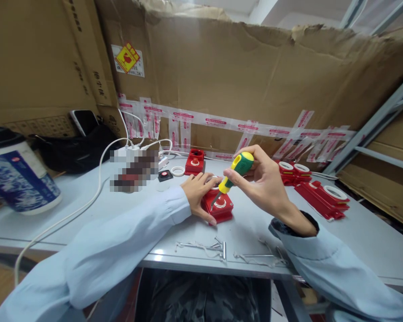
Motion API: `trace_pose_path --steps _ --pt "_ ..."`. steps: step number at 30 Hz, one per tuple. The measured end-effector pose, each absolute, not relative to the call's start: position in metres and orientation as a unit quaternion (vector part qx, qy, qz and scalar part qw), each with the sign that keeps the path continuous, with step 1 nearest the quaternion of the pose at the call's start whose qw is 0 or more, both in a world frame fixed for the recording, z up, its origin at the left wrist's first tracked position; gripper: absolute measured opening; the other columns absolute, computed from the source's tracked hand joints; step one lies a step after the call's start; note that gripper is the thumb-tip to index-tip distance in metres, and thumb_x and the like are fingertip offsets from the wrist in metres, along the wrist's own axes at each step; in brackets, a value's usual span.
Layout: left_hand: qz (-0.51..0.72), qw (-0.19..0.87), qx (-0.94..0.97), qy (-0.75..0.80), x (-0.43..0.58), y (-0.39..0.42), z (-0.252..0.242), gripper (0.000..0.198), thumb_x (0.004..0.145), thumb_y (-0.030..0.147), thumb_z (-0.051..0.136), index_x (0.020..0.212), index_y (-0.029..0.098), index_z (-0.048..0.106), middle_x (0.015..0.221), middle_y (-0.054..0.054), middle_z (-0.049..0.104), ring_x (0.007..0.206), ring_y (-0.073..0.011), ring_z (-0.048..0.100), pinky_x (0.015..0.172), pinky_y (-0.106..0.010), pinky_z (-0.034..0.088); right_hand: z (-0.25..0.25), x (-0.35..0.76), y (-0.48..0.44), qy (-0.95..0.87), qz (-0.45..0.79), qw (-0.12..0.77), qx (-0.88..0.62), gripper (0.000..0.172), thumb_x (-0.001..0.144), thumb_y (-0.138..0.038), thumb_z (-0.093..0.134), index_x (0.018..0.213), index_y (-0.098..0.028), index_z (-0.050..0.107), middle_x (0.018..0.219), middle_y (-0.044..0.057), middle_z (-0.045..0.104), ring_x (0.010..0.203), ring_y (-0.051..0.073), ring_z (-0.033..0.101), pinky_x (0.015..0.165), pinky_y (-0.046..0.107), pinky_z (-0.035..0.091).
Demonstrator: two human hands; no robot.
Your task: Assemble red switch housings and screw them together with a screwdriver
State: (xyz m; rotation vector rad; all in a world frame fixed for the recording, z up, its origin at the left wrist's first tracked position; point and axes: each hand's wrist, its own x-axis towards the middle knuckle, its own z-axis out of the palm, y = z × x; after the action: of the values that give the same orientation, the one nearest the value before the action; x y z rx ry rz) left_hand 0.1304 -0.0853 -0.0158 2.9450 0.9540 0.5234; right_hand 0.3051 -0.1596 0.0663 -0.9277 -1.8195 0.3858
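My left hand [200, 195] lies over the left side of a red box-shaped device [226, 213], thumb at its near edge and fingers across its far part, holding it on the table. On its top face is a round raised part with a whitish ring. Closed around the yellow and green handle of a screwdriver [239, 170], my right hand [265, 185] tilts the tool down and to the left. The blade tip is at the upper left part of the device's top face; I cannot tell whether it sits in a screw.
Metal T-shaped tools with strings [224, 251] lie at the table's [174, 228] front edge. Behind are another red device [195, 162], a white ring [177, 171] and a black square piece [165, 175]. Red parts [322, 199] lie right. A large cup [20, 174] and white cable [99, 179] are left.
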Motion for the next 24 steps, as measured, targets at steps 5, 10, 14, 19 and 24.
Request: trace_pose_path --steps 5,10,14,19,24 --pt "0.161 -0.006 0.938 0.307 0.1306 -0.0866 -0.0142 0.121 0.042 0.081 0.064 0.139 0.017 0.027 0.13 -0.021 0.041 0.11 -0.0391 0.045 0.086 -0.052 0.041 0.0663 0.3049 -0.1633 -0.756 0.175 0.497 -0.389 0.036 0.071 -0.039 0.071 0.092 -0.022 0.047 0.076 -0.002 0.056 0.064 0.012 0.06 0.055 0.022 0.055" --pt "0.164 -0.004 0.939 0.303 0.1305 -0.0864 -0.0147 0.122 0.042 0.08 0.064 0.139 0.017 0.026 0.126 -0.02 0.044 0.106 -0.038 0.046 0.084 -0.051 0.042 0.0656 0.304 -0.1659 -0.755 0.185 0.497 -0.385 0.036 0.071 -0.036 0.072 0.093 -0.022 0.048 0.074 -0.003 0.057 0.064 0.012 0.061 0.055 0.021 0.055" --pt "0.17 -0.012 0.938 0.301 0.1305 -0.0854 -0.0164 0.123 0.041 0.079 0.066 0.139 0.017 0.026 0.125 -0.02 0.044 0.105 -0.0375 0.047 0.083 -0.051 0.042 0.0644 0.3043 -0.1646 -0.759 0.178 0.5 -0.378 0.036 0.07 -0.033 0.073 0.093 -0.021 0.048 0.074 -0.003 0.057 0.062 0.011 0.061 0.053 0.02 0.055" --pt "0.18 -0.011 0.939 0.294 0.1303 -0.0842 -0.018 0.123 0.04 0.08 0.065 0.139 0.016 0.028 0.125 -0.02 0.045 0.105 -0.038 0.047 0.082 -0.052 0.042 0.0633 0.3057 -0.1656 -0.759 0.173 0.507 -0.37 0.036 0.07 -0.03 0.073 0.094 -0.021 0.049 0.073 -0.004 0.056 0.061 0.01 0.06 0.053 0.018 0.055" --pt "0.195 -0.007 0.94 0.281 0.1293 -0.0843 -0.0174 0.117 0.042 0.077 0.067 0.136 0.018 0.032 0.129 -0.021 0.044 0.108 -0.0386 0.047 0.085 -0.051 0.042 0.0637 0.3043 -0.1678 -0.785 0.16 0.481 -0.356 0.034 0.072 -0.03 0.071 0.097 -0.021 0.049 0.075 -0.003 0.057 0.062 0.011 0.061 0.054 0.02 0.054"
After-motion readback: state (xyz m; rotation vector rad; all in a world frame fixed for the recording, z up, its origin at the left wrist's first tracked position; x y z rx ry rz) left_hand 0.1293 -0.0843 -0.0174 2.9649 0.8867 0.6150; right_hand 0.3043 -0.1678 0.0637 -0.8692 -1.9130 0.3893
